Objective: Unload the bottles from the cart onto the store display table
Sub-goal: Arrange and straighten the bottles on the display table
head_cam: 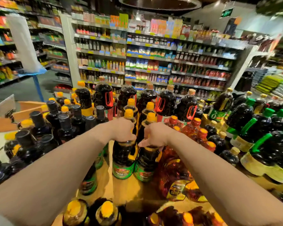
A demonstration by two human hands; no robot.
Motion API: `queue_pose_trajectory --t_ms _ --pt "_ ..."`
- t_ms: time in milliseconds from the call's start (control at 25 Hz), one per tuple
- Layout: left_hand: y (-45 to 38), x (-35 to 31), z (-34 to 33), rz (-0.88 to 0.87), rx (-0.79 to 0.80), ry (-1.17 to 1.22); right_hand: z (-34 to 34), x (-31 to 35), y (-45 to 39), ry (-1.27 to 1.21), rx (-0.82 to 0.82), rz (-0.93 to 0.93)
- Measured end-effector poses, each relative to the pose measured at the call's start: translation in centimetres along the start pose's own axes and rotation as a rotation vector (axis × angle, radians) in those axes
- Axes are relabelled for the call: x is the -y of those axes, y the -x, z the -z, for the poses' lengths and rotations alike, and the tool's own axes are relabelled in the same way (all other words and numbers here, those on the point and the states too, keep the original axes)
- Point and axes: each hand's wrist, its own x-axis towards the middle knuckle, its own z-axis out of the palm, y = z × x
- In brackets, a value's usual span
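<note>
Two dark sauce bottles with yellow caps and green labels stand side by side on the wooden display table (119, 191). My left hand (122, 131) grips the neck of the left bottle (122, 160). My right hand (153, 136) grips the neck of the right bottle (145, 163). Both bottles are upright and their bases touch or nearly touch the table top. More yellow-capped bottles (90, 212) stand at the bottom edge of the view; whether they sit in the cart cannot be told.
Dark bottles with black caps (39, 128) crowd the table's left. Red-orange bottles (175, 173) stand right of my hands, green-capped bottles (265, 144) further right. Large jugs with red handles (104, 98) stand behind. Store shelves (150, 62) fill the back. Cardboard boxes (23, 111) lie at left.
</note>
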Motion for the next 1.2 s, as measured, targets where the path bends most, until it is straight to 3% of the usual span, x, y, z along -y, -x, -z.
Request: queue_pose_trajectory --t_ms 440,720,1080,1200 --pt "4.7 -1.2 -1.0 -0.098 0.037 -0.069 -2.8 1.5 3.1 -0.120 -0.034 0.001" --pt "5.7 -1.8 -1.3 -0.061 0.031 -0.071 -3.3 1.9 3.9 -0.213 -0.034 -0.042" --pt "6.1 -2.5 -1.5 -0.040 0.024 -0.014 -3.2 2.2 4.5 -0.103 -0.085 -0.007" --pt "6.1 -2.5 -0.7 -0.027 0.120 0.008 -3.1 2.2 4.9 -0.040 -0.099 0.008"
